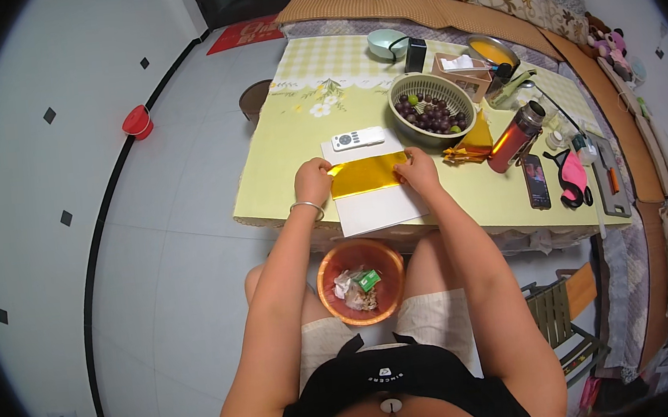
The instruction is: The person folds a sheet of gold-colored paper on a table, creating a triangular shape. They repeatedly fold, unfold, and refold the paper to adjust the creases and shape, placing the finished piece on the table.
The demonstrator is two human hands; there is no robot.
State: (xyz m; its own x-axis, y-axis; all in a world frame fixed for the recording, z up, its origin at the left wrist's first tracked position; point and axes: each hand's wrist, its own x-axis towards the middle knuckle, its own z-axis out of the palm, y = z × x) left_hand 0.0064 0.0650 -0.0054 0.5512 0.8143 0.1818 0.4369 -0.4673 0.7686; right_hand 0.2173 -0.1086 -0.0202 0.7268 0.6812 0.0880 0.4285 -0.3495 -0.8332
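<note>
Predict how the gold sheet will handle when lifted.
The gold sheet will probably flop or bend easily, since it looks thin. It is likely light for its size, showing little thickness above the white sheet beneath. Its glossy surface suggests it may be somewhat slippery.

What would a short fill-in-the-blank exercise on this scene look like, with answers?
1. The right hand grips the right end of the gold sheet, the left hand its ____ end.
2. The dark purple fruits in the colander are ____.
3. The white push-button device beyond the gold sheet is a ____.
Answers: left; grapes; remote control.
</note>
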